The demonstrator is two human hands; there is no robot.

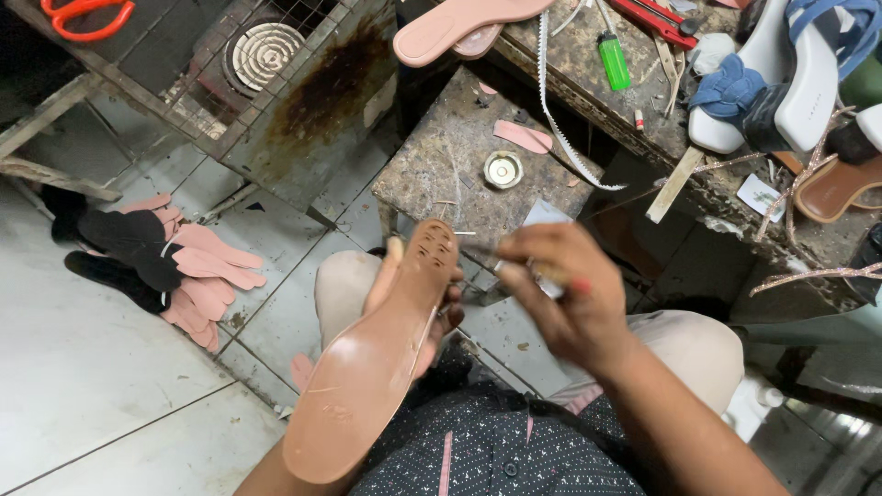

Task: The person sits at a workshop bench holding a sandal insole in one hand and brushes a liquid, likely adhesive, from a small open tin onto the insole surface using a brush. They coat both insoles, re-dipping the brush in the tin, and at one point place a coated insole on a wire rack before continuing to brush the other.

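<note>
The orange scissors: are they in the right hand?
No, the orange scissors lie on the wire grate at top left, far from the right hand.

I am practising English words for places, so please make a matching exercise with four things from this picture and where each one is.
Things:
1. shoe sole
2. green lighter
3. orange scissors
4. pile of pink insoles

Places:
A. on the tiled floor
B. top left corner, on the wire rack
C. in the left hand
D. on the workbench

Pairs: 1-C, 2-D, 3-B, 4-A
</note>
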